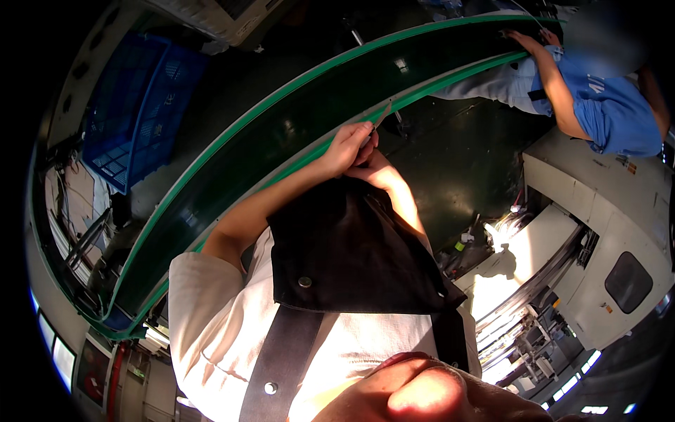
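Observation:
Both my hands are close together in front of my dark apron (351, 246), at the near edge of a long conveyor (281, 133) with green rails. My left hand (346, 149) is closed on a knife (383, 114), whose thin pointed blade sticks out up and to the right, over the near rail. A bit of dark handle shows by the fingertips. My right hand (378, 171) is just below, fingers curled in and partly hidden behind the left; what they hold, if anything, cannot be made out.
At the conveyor's far right end a co-worker in a blue shirt (612, 105) reaches over the belt. Blue plastic crates (151, 119) stand beyond it on the left. A pale machine (605, 232) stands at the right, with sunlit clutter (520, 246) beside it.

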`<state>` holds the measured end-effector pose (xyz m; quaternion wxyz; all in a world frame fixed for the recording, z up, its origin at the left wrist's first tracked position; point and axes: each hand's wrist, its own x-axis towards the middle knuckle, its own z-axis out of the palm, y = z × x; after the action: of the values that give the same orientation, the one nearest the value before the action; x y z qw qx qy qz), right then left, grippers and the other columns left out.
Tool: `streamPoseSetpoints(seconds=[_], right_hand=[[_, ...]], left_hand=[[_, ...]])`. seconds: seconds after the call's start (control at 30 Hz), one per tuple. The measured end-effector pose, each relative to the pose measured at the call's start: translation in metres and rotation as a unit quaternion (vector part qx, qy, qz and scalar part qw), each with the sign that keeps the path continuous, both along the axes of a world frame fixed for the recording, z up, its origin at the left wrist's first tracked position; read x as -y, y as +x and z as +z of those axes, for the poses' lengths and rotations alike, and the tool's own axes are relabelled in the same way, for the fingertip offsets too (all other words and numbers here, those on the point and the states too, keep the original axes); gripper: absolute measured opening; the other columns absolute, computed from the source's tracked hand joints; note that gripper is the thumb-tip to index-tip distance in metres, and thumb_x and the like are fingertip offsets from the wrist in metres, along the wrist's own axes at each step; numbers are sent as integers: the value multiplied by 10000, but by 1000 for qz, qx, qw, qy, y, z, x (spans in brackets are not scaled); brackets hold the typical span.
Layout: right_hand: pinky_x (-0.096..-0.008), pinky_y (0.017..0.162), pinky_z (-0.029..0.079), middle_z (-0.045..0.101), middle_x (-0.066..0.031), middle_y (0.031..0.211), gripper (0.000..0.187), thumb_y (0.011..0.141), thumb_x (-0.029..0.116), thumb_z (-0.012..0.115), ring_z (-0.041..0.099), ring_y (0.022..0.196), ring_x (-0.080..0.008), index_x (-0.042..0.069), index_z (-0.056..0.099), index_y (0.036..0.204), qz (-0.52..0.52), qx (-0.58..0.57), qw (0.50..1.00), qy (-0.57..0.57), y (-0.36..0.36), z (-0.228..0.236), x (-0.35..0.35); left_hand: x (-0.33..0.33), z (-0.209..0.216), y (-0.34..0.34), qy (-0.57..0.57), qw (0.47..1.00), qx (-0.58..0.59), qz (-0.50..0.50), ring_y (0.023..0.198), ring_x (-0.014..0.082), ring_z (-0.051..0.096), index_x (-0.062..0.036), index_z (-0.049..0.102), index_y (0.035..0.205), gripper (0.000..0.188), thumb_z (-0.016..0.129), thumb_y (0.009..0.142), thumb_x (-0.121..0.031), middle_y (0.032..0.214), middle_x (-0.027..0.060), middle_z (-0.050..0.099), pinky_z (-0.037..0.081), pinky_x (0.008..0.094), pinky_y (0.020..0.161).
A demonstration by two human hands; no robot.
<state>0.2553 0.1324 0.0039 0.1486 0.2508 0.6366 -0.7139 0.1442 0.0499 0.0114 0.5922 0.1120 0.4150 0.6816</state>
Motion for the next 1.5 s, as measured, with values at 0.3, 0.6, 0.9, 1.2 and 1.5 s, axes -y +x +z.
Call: streamPoseSetpoints(seconds=[0.3, 0.6, 0.9, 1.2, 1.5], right_hand=[[-286, 773, 466, 661, -106, 834, 190, 712, 126, 722, 621, 840, -189, 0, 645, 832, -8, 13, 999, -28, -3, -3, 7], [-291, 742, 469, 659, -91, 799, 189, 712, 165, 719, 615, 807, -177, 26, 660, 825, 16, -30, 999, 9, -3, -18, 12], [-273, 703, 454, 652, -75, 763, 177, 717, 192, 683, 606, 759, -155, 34, 667, 795, -4, -21, 1000, 19, 1, 4, 7], [-281, 675, 457, 658, -65, 744, 176, 731, 204, 669, 602, 714, -138, 35, 676, 781, 1, -24, 999, 38, -5, -3, 16], [-278, 692, 443, 650, -58, 730, 173, 700, 208, 688, 587, 723, -140, 59, 686, 788, 25, -35, 999, 33, -9, 1, 11]], left_hand=[[6, -6, -2, -5, 1000, -29, 7, 428, 57, 331, -21, 521, 746, 391, 377, 948, -323, 519, -5, 419, 254, 205, 415], [9, -14, 0, -37, 997, -50, 39, 375, 60, 338, -23, 519, 732, 401, 365, 952, -320, 476, 4, 421, 231, 199, 344], [-1, -14, 2, -19, 997, -72, 6, 344, 71, 324, -29, 506, 738, 420, 347, 957, -350, 464, 11, 408, 228, 207, 322], [7, -14, -4, -36, 996, -87, 9, 343, 72, 315, -37, 499, 740, 421, 341, 957, -361, 472, 6, 403, 221, 214, 327], [2, -12, -8, -29, 994, -104, -5, 357, 93, 314, -44, 483, 745, 425, 362, 941, -401, 471, 8, 374, 230, 236, 332]])
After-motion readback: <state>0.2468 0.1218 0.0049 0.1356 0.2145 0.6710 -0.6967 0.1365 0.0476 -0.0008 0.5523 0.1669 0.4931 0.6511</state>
